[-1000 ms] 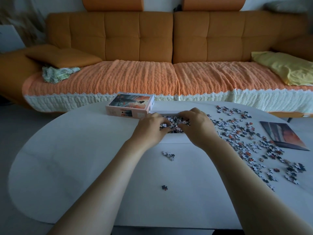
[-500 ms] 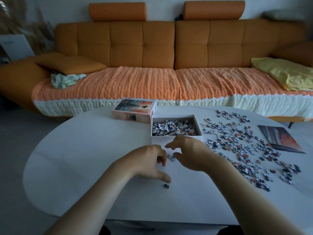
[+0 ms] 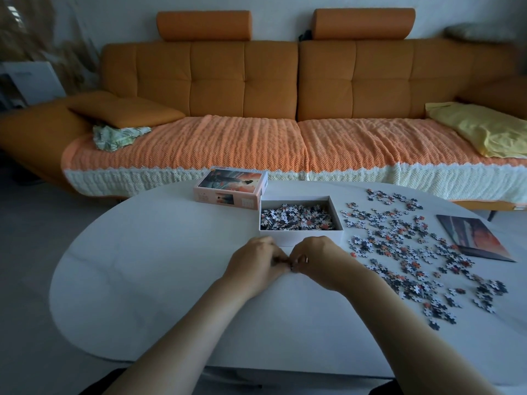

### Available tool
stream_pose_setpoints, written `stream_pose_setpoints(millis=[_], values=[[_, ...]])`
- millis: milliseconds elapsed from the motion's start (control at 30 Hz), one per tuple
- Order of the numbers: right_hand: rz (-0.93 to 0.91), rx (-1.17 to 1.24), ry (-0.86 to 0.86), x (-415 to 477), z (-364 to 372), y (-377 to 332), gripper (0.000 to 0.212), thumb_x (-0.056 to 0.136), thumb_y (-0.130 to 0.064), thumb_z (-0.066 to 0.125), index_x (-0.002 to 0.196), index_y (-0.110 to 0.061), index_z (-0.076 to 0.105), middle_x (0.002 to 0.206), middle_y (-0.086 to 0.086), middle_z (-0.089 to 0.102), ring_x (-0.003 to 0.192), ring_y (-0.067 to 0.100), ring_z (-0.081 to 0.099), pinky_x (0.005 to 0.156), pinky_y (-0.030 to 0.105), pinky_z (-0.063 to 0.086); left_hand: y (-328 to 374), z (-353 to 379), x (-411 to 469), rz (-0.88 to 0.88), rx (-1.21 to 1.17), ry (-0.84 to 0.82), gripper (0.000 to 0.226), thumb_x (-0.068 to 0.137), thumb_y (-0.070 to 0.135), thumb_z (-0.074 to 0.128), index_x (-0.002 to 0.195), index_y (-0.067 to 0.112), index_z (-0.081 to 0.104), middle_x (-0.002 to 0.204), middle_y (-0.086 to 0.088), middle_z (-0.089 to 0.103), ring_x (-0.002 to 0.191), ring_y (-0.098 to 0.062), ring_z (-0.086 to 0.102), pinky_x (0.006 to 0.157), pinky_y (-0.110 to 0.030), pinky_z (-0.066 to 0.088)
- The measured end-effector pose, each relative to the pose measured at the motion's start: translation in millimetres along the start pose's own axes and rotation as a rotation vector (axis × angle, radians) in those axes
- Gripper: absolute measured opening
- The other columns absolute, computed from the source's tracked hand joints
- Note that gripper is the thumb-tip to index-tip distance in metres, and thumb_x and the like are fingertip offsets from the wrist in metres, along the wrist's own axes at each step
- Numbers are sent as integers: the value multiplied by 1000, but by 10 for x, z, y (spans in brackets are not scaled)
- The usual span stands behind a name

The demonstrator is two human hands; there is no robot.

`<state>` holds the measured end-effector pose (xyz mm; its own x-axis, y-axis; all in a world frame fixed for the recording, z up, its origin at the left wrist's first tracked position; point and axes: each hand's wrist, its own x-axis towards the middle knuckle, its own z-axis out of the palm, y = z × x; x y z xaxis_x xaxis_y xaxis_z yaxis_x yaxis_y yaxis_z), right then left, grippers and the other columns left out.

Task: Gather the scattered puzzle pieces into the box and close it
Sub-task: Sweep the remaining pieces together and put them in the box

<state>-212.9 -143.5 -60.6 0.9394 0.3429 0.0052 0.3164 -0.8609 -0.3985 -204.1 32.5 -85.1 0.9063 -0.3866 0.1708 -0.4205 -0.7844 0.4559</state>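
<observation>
Moved: both hands now meet just before the box (image 3: pixel 299 236).
Left hand (image 3: pixel 256 265): fingers curled, pinching small pieces.
Right hand (image 3: pixel 319 259): fingers curled likewise.
Worktop (image 3: pixel 148 266): white, rounded.

Domestic living room. Indicators: an orange tufted sofa (image 3: pixel 285 86) with knitted throw (image 3: pixel 256 149) and yellow pillow (image 3: pixel 482 129) beyond the hands; a white rounded bench (image 3: pixel 159 266) beneath them.

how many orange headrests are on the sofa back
2: a left headrest above the left half of the sofa, a right headrest above the right half. None seem hidden.
</observation>
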Motion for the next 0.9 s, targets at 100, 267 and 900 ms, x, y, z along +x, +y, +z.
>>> stream_pose_setpoints(millis=[100,267,900], values=[[-20,-24,15,4,-3,23,14,85,-20,64,94,-18,75,91,-5,68,82,8,53,67,14,34,39,4,44,-21,-12,13,11,81,44,71,86,35,76,81,11,54,86,-11,54,67,-27,45],[31,-20,27,44,15,85,16,75,-19,59,80,-25,73,73,-10,60,71,12,55,68,25,53,20,12,83,-27,-37,-1,8,82,41,70,75,36,68,80,14,55,78,-7,53,64,-24,43],[1,-100,519,308,-201,365,22,92,-18,61,109,-24,73,101,-4,63,81,21,63,60,35,53,-12,-48,226,120,-3,-171,14,90,26,66,102,28,74,80,12,53,80,-8,53,62,-21,35]])
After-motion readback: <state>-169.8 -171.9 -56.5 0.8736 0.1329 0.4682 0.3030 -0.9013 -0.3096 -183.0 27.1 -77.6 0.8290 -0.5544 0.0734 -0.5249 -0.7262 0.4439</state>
